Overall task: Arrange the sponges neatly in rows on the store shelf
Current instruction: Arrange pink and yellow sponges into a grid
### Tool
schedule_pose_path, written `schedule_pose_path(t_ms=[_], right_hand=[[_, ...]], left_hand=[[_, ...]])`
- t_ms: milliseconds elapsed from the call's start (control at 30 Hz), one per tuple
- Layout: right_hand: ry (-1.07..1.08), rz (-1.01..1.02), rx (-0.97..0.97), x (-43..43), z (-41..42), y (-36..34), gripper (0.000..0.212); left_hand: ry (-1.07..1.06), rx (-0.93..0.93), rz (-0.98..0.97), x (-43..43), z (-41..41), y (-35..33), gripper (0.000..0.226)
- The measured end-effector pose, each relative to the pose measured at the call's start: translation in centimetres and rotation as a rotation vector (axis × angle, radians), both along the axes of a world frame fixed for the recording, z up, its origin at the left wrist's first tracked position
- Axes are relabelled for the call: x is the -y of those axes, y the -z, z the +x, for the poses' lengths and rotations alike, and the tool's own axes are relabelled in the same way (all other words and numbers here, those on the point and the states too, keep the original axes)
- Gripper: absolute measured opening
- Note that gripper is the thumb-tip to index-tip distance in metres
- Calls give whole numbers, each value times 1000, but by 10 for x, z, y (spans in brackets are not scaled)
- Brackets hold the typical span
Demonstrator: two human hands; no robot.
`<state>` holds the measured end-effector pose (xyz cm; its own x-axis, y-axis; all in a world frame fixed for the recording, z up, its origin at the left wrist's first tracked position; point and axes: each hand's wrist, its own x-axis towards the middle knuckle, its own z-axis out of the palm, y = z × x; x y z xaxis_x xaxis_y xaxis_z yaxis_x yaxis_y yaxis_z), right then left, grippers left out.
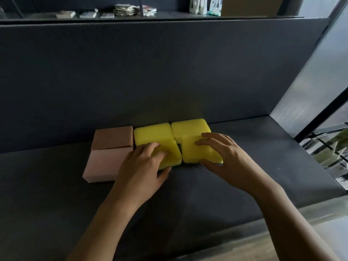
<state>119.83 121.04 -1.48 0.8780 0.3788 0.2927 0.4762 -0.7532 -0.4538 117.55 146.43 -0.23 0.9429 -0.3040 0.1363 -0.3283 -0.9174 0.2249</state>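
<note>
Several yellow sponges lie in a two-by-two block on the dark shelf [254,147]. The back pair, left [152,131] and right [190,127], sits against the back wall. My left hand [143,166] grips the front left yellow sponge [172,153], fingers on top and thumb at its front edge. My right hand [229,157] grips the front right yellow sponge [195,151] the same way; that sponge sits slightly askew. Two pink sponges stand to the left, one at the back [113,137] and one in front [105,164].
An upper shelf [169,17] carries folded cloths [131,10], small packets and white bottles [197,5]. A ribbed translucent panel [310,81] closes the shelf's right end. The shelf's front edge [244,228] runs below my forearms.
</note>
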Motion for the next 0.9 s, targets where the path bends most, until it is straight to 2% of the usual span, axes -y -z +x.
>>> schedule_pose_path(t_ms=[567, 667, 900], right_hand=[[-53, -190, -19, -13, 19, 8, 53], [-55, -229, -86, -14, 22, 5, 57], [-121, -183, -126, -18, 25, 3, 56]], left_hand=[[-78, -10, 32, 6, 1, -2, 49], [-70, -8, 32, 5, 1, -2, 47], [-51, -19, 5, 5, 4, 0, 43]])
